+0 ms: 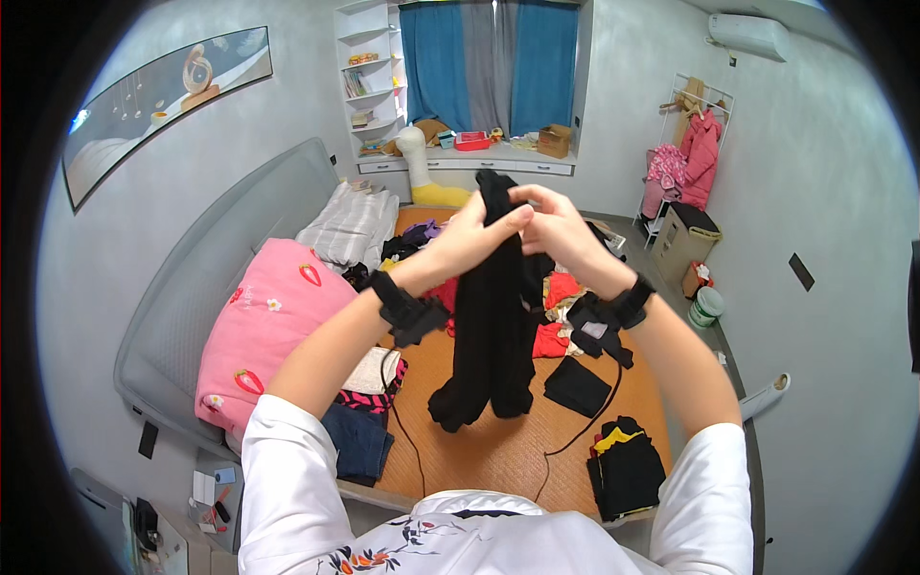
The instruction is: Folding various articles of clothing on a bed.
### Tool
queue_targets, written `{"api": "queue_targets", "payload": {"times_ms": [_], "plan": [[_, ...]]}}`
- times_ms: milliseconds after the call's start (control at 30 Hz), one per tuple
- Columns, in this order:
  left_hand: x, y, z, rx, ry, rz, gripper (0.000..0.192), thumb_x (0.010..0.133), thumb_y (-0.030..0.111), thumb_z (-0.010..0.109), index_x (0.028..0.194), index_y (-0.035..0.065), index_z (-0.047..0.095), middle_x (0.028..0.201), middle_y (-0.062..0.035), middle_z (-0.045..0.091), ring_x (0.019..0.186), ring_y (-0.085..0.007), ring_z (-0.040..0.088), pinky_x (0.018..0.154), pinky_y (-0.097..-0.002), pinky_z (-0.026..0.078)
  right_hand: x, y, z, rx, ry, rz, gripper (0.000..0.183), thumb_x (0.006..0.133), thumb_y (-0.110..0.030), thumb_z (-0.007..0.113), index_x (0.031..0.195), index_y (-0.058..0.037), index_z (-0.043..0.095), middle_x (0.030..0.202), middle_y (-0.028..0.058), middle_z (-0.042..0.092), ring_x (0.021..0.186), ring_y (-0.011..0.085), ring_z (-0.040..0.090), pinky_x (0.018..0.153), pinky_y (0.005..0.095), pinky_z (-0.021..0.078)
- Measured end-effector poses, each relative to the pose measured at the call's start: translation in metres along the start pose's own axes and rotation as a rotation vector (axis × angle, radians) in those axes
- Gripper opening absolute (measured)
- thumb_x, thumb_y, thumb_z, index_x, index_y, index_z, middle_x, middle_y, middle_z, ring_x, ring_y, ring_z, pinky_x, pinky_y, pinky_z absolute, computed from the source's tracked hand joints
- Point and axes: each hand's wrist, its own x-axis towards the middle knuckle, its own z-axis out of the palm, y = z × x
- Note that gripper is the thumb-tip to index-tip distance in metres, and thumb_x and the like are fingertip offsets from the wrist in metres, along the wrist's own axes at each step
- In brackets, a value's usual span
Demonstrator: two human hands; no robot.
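Observation:
A pair of black leggings or similar long black garment (pixel 489 323) hangs in front of me above the bed, its two legs dangling downward. Near its top, my left hand (pixel 483 228) grips the cloth, the thumb pointing right. My right hand (pixel 550 219) is at the upper right edge of the garment, touching the left one, with its fingers bent; whether it pinches the cloth cannot be made out. Dark bands with devices and cables are strapped to both wrists. A folded black cloth (pixel 577 387) lies on the mat to the right of the hanging legs.
A bed mat (pixel 460 467) bears folded jeans (pixel 357 442), a folded black stack (pixel 627 471) at the front right, and loose red and dark clothes (pixel 560 287) farther back. At left lie a pink strawberry-print quilt (pixel 277 323) and a striped pillow (pixel 348 224).

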Motion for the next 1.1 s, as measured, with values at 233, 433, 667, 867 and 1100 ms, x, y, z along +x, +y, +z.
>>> {"api": "queue_targets", "payload": {"times_ms": [233, 433, 667, 867, 1100], "plan": [[0.01, 0.042, -0.044, -0.128, -0.193, 0.013, 0.036, 0.09, 0.005, 0.055, 0.126, 0.0003, 0.056, 0.112, -0.0014, 0.062, 0.099, -0.008, 0.058, 0.09, -0.0259, 0.048, 0.024, -0.049, -0.017, -0.86, 0.057, -0.843, 0.057, 0.082, -0.02, 0.068, 0.134, 0.0, 0.052, 0.126, 0.0187, 0.057, 0.113, 0.0312, 0.056, 0.1, 0.0409, 0.045], [0.004, 0.077, -0.057, -0.086, -0.165, -0.065, 0.032, 0.093, 0.005, 0.046, 0.122, 0.0032, 0.059, 0.103, -0.0013, 0.063, 0.096, -0.0065, 0.058, 0.085, -0.0241, 0.048, 0.037, -0.05, -0.019, -0.626, -0.303, -0.444, 0.07, 0.081, -0.037, 0.081, 0.133, -0.0005, 0.051, 0.119, 0.0183, 0.064, 0.111, 0.0251, 0.061, 0.097, 0.0364, 0.0476], [0.014, 0.002, -0.091, -0.019, 0.149, 0.224, 0.028, 0.096, -0.001, 0.045, 0.122, 0.0002, 0.054, 0.105, -0.0048, 0.063, 0.098, -0.0087, 0.058, 0.085, -0.0238, 0.048, 0.068, -0.073, -0.023, -0.985, -0.242, -0.57, 0.037, 0.093, -0.026, 0.068, 0.114, 0.0034, 0.062, 0.096, 0.0239, 0.069, 0.09, 0.0326, 0.069, 0.078, 0.0387, 0.0531], [0.003, -0.033, -0.084, 0.245, 0.425, 0.24, 0.036, 0.093, -0.004, 0.051, 0.128, 0.0039, 0.049, 0.108, -0.0072, 0.062, 0.101, -0.013, 0.059, 0.089, -0.0284, 0.049, 0.106, -0.087, -0.012, -1.19, -0.172, -0.415, 0.04, 0.094, -0.03, 0.064, 0.111, 0.0064, 0.063, 0.093, 0.0162, 0.07, 0.082, 0.0206, 0.066, 0.076, 0.034, 0.0527], [-0.108, -0.037, 0.025, 0.078, -0.048, 0.204, 0.013, 0.088, 0.014, 0.068, 0.092, 0.0017, 0.066, 0.089, -0.0099, 0.066, 0.08, -0.0196, 0.065, 0.071, -0.0309, 0.051, 0.113, -0.097, -0.019, -0.922, 0.081, -0.046, 0.058, 0.084, -0.029, 0.073, 0.129, 0.0049, 0.058, 0.102, 0.0175, 0.07, 0.093, 0.0253, 0.069, 0.085, 0.0315, 0.0541]]}}
